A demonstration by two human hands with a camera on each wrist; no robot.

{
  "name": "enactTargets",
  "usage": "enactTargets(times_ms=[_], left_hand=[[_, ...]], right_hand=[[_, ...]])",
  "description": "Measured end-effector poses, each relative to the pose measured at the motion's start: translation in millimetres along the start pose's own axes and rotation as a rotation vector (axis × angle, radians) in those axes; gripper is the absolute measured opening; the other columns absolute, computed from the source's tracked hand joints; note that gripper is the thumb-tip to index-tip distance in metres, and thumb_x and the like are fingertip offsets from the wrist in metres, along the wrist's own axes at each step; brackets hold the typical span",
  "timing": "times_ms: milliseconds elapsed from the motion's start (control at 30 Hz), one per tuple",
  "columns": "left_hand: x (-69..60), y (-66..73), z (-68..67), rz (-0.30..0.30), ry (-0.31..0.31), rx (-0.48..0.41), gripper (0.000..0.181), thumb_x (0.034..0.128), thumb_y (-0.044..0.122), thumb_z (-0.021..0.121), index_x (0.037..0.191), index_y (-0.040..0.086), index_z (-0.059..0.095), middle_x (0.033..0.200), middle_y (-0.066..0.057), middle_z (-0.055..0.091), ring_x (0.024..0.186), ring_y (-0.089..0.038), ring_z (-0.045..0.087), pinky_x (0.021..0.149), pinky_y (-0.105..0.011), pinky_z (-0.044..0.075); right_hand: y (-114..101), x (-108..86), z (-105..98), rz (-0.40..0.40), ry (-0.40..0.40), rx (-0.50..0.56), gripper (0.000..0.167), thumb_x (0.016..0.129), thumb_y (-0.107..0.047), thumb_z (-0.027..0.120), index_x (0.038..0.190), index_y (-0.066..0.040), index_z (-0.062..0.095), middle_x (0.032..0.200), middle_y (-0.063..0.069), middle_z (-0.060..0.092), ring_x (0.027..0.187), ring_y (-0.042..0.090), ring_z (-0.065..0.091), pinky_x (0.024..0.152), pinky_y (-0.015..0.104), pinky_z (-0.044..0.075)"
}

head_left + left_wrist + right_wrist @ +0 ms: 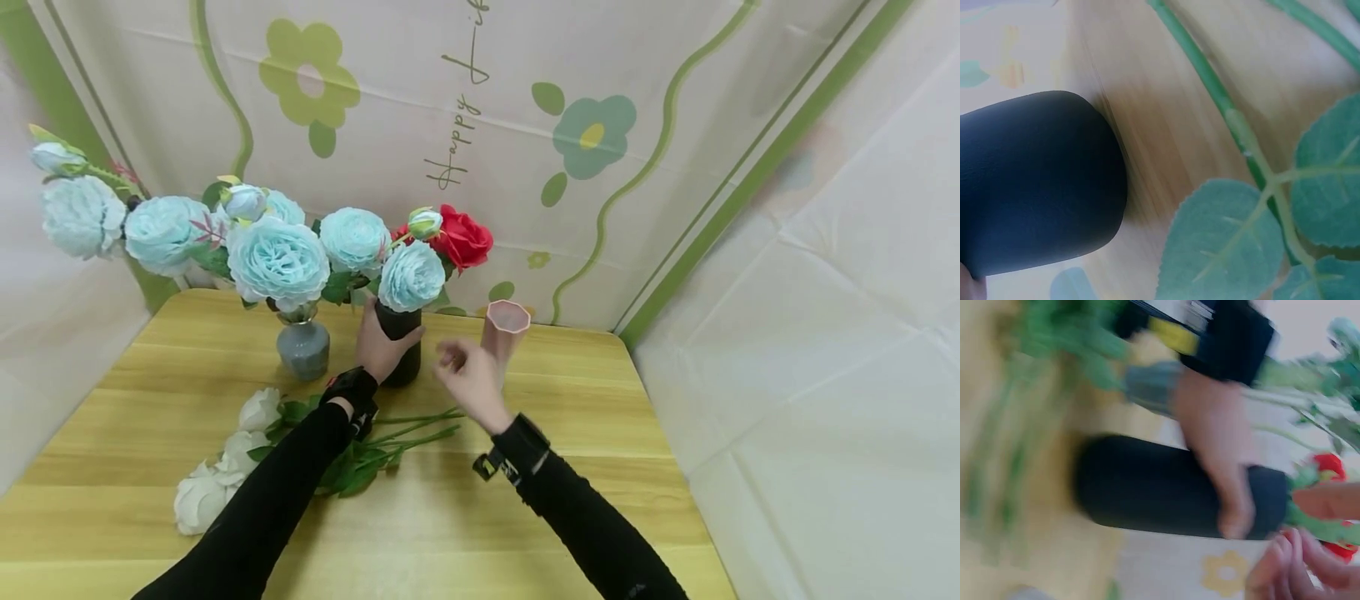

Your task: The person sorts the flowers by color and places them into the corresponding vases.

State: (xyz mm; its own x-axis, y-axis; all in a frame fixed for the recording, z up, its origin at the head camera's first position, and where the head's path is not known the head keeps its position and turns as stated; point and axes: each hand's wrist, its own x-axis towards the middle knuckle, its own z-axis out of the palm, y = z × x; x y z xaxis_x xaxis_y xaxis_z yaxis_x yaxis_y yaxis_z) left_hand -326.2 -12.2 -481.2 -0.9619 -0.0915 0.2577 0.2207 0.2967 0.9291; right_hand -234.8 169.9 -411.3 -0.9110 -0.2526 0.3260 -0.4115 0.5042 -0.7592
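My left hand [382,337] grips the upper part of a black vase [406,367], fingers on one side and thumb across the other. Red roses [462,239] and a light blue flower [412,277] show above its mouth. To the right of this vase is my right hand [471,377], fingers loosely bent with nothing between them. Its fingers [1282,556] appear near the vase mouth in the right wrist view, blurred by motion. Behind that hand stands a pink vase [504,321], partly hidden. In the left wrist view the vase's dark base [1047,187] shows beside green leaves.
A grey-blue vase [303,350] at the left holds light blue flowers [277,260] that spread wide. White flowers [202,498] with green stems [420,437] lie across the wooden table [600,500], partly under my left forearm. A printed cloth [480,167] hangs behind.
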Motion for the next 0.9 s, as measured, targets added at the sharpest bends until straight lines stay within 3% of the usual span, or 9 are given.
enactTargets(times_ms=[167,300,467,567,667,767,833,900], left_hand=[[-2.3,1.5,-1.9,0.001,-0.014,0.001,0.099,0.0838,0.037,0.079,0.154,0.006,0.016,0.152,-0.019,0.03,0.138,-0.036,0.032,0.11,-0.052,0.026],[-2.1,1.5,-1.5,-0.012,-0.029,0.042,0.101,0.0844,0.04,0.078,0.155,0.006,0.014,0.154,-0.02,0.027,0.139,-0.037,0.03,0.11,-0.053,0.025],[-11.9,13.0,0.4,-0.076,-0.002,0.097,0.101,0.087,0.044,0.074,0.154,0.0,0.012,0.152,-0.027,0.02,0.139,-0.042,0.023,0.11,-0.054,0.024],[-24.6,23.9,3.5,-0.15,0.007,0.159,0.099,0.0908,0.043,0.069,0.15,-0.008,0.009,0.148,-0.034,0.015,0.136,-0.047,0.019,0.109,-0.054,0.022],[-41.5,37.4,7.0,-0.266,-0.049,0.191,0.094,0.0963,0.036,0.06,0.148,-0.014,-0.002,0.149,-0.038,0.005,0.137,-0.051,0.009,0.11,-0.056,0.015],[-54.8,48.0,10.8,-0.357,-0.102,0.181,0.091,0.0983,0.03,0.052,0.146,-0.015,-0.01,0.15,-0.039,-0.005,0.138,-0.052,-0.001,0.111,-0.059,0.009],[-60.3,47.5,14.0,-0.379,-0.136,0.174,0.091,0.1001,0.033,0.047,0.147,-0.013,-0.015,0.152,-0.037,-0.01,0.14,-0.051,-0.008,0.112,-0.059,0.004],[-59.5,25.8,22.6,-0.348,-0.168,0.182,0.094,0.1007,0.044,0.044,0.147,-0.012,-0.016,0.152,-0.038,-0.009,0.14,-0.052,-0.009,0.112,-0.06,0.0]], right_hand=[[28.4,-39.5,18.9,0.026,-0.273,-0.059,0.011,0.09,-0.006,0.07,0.1,-0.001,0.072,0.089,0.001,0.067,0.079,0.013,0.061,0.07,0.026,0.051],[44.4,-54.3,28.7,-0.043,-0.363,-0.254,0.013,0.09,-0.008,0.07,0.102,-0.003,0.073,0.102,0.005,0.067,0.092,0.017,0.062,0.08,0.028,0.05],[58.4,-57.7,38.1,-0.249,-0.392,-0.539,0.023,0.089,-0.011,0.072,0.111,-0.005,0.073,0.112,0.008,0.065,0.104,0.02,0.061,0.086,0.029,0.051],[68.3,-61.4,41.9,-0.387,-0.407,-0.653,0.022,0.09,-0.011,0.07,0.112,-0.009,0.073,0.109,0.005,0.065,0.1,0.016,0.063,0.082,0.025,0.052],[77.2,-67.7,44.8,-0.506,-0.407,-0.725,0.017,0.091,-0.009,0.068,0.106,-0.012,0.076,0.102,0.001,0.066,0.094,0.013,0.063,0.078,0.021,0.052],[82.0,-72.7,45.6,-0.571,-0.384,-0.763,0.015,0.088,-0.006,0.069,0.096,-0.016,0.077,0.093,-0.004,0.065,0.087,0.01,0.062,0.074,0.02,0.051],[82.6,-75.9,45.8,-0.593,-0.37,-0.808,0.016,0.085,-0.005,0.071,0.093,-0.018,0.076,0.089,-0.006,0.064,0.083,0.009,0.061,0.07,0.02,0.051],[82.9,-80.0,46.6,-0.615,-0.37,-0.858,0.018,0.082,-0.004,0.073,0.09,-0.02,0.074,0.084,-0.008,0.061,0.078,0.008,0.058,0.065,0.02,0.05]])
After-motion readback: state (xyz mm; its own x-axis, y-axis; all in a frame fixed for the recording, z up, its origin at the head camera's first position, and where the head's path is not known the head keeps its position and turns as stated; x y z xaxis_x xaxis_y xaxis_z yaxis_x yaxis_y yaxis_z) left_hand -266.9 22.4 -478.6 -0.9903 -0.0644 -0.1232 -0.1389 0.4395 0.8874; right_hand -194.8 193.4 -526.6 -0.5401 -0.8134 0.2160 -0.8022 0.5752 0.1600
